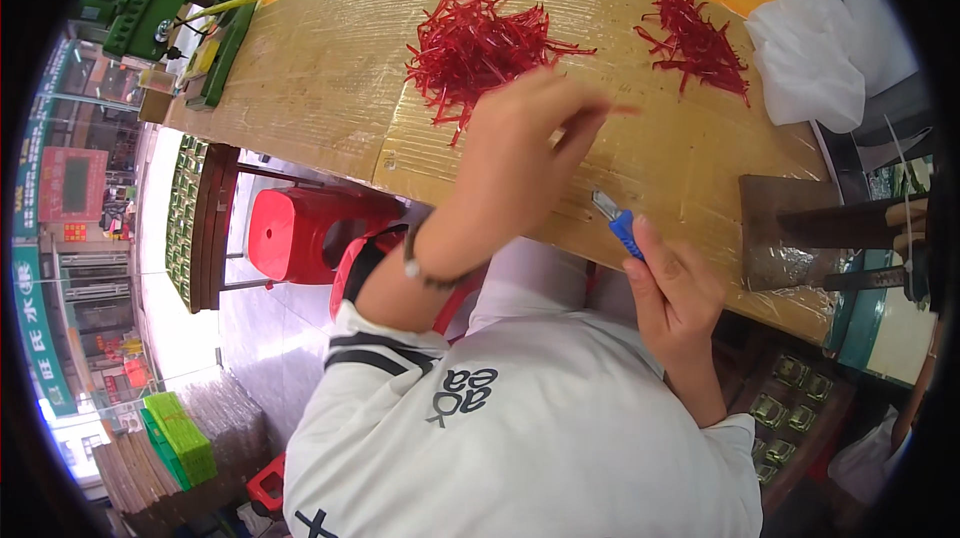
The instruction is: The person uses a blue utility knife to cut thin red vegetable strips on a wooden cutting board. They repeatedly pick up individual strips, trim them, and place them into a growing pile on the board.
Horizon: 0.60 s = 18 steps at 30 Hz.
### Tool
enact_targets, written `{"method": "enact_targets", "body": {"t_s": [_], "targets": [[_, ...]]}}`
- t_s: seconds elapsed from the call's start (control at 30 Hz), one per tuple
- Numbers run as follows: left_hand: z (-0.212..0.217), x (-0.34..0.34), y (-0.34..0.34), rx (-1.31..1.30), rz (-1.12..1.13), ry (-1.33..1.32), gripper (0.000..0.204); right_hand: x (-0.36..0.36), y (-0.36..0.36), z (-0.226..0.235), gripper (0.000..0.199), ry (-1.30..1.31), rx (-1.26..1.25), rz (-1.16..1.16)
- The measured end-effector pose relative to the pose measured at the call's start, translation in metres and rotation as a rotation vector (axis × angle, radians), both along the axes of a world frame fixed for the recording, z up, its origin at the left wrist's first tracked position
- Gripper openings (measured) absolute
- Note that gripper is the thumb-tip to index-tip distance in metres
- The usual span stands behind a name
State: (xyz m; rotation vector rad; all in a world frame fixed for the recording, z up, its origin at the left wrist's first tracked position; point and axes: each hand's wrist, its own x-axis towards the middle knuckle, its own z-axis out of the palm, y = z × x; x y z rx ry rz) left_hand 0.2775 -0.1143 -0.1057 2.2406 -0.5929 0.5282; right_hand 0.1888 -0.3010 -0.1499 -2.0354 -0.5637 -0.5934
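A blue-handled utility knife (622, 228) is gripped in my right hand (680, 293), its metal tip pointing away over the table's near edge. My left hand (530, 133), with a dark band on the wrist, reaches over the table. Its fingers are pinched together, and a thin red strip (624, 110), blurred, sticks out from them to the right. Just beyond that hand lies a large heap of glossy red strips (485, 48), which the hand partly covers. Farther right is a smaller pile of similar red strips (695, 43).
The wooden table (330, 58) has a clear plastic cover. White plastic bags (815, 43) lie at its far right. A green machine (150, 23) stands at the far left. Red stools (300, 233) are below the left edge. At the right, another person's fingers (908, 228) show near a dark board.
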Motion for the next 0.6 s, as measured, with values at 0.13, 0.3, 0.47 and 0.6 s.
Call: {"method": "enact_targets", "body": {"t_s": [0.13, 0.3, 0.47, 0.6], "targets": [[0.023, 0.068, -0.016, 0.186, -0.089, -0.093, 0.023, -0.001, 0.0, -0.001, 0.04, 0.012, 0.046, 0.004], [0.02, 0.103, 0.007, 0.842, 0.038, 0.17, 0.018, 0.001, 0.0, -0.004, 0.04, -0.051, 0.056, -0.011], [-0.003, 0.097, 0.029, 0.805, 0.047, 0.023, 0.014, -0.001, 0.001, -0.004, 0.041, -0.033, 0.023, -0.019], [0.007, 0.089, 0.027, 0.772, 0.093, 0.069, 0.013, -0.001, -0.002, -0.004, 0.039, 0.001, 0.001, -0.016]]}}
